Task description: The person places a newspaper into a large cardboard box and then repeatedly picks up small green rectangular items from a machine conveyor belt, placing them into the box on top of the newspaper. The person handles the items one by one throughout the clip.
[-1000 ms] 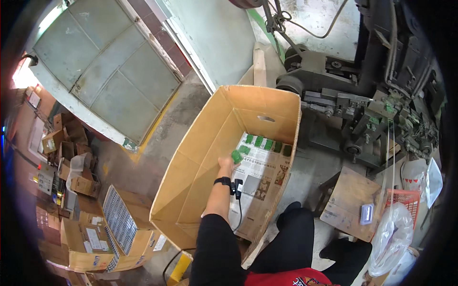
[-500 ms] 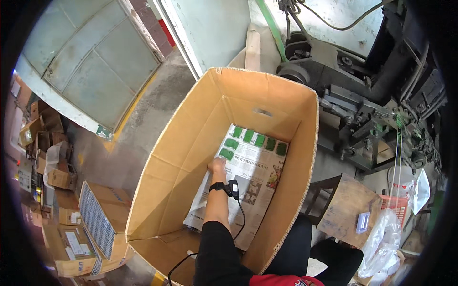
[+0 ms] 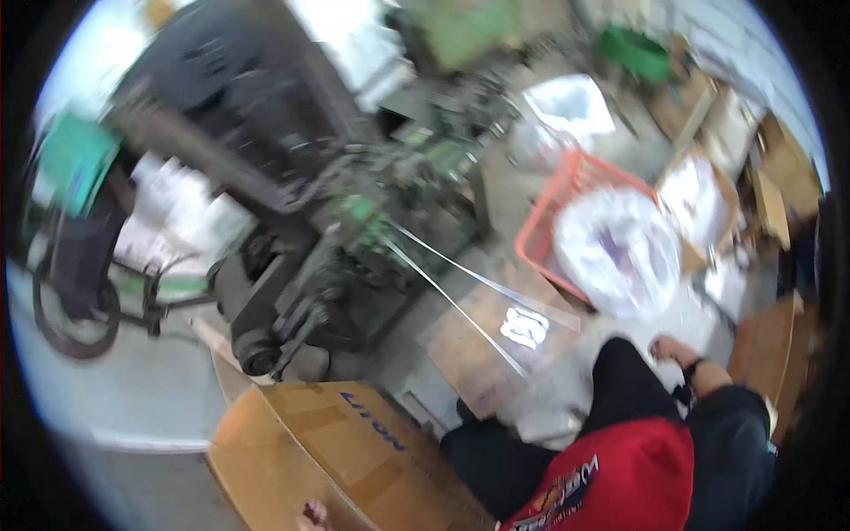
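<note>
Blurred by motion, my left hand [image 3: 312, 515] shows only in part at the lower edge, by the tall brown cardboard box [image 3: 354, 442]. Its fingers look bent, but what they hold, if anything, is not clear. My right hand [image 3: 677, 350] hangs just right of my right knee, a dark strap around the wrist; its fingers are too smeared to read. Ahead of me, a low wooden stool [image 3: 469, 341] carries a small shiny whitish thing [image 3: 524, 327]. Two pale strips [image 3: 452, 301] run from the dark machine [image 3: 354, 212] down over the stool.
A red plastic basket [image 3: 540, 234] stands beyond the stool, with a clear plastic bag [image 3: 615, 257] in it. Behind it lies a white bag [image 3: 571, 104]. Cardboard boxes [image 3: 766, 341] line the right side, and a green tub [image 3: 633, 53] sits at the far right.
My view has swung right, from the box's inside to the machine and stool. My left hand no longer rests by the green pieces on newspaper. My right hand has come into view.
</note>
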The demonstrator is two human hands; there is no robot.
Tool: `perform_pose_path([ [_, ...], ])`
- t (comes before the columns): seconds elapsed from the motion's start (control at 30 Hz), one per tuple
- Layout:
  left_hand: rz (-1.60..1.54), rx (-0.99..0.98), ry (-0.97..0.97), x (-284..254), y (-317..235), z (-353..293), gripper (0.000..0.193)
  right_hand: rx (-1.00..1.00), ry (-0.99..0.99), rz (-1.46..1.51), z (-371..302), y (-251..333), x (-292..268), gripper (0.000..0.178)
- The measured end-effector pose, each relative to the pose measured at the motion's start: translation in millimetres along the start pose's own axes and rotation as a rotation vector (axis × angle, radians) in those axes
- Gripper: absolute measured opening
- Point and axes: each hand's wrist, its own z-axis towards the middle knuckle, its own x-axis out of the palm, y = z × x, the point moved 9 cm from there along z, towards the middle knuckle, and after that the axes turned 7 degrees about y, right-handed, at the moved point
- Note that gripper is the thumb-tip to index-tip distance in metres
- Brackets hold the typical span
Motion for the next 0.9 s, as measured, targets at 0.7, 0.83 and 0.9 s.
perform_pose_path([
  [0.7, 0.632, -0.307, 1.264, 639, 23, -368, 0.047, 0.901, -0.271, 1.202, -498, -91, 30, 0.024],
  [0.83, 0.885, -0.423, 1.409, 670, 78, -377, 0.054, 1.383, -0.438, 1.353, -624, -88, 65, 0.022],
  [0.9, 0.997, -0.452, 1.461, 742, 103, -360, 0.058, 1.42, -0.351, 1.555, -619, -76, 152, 0.028],
])
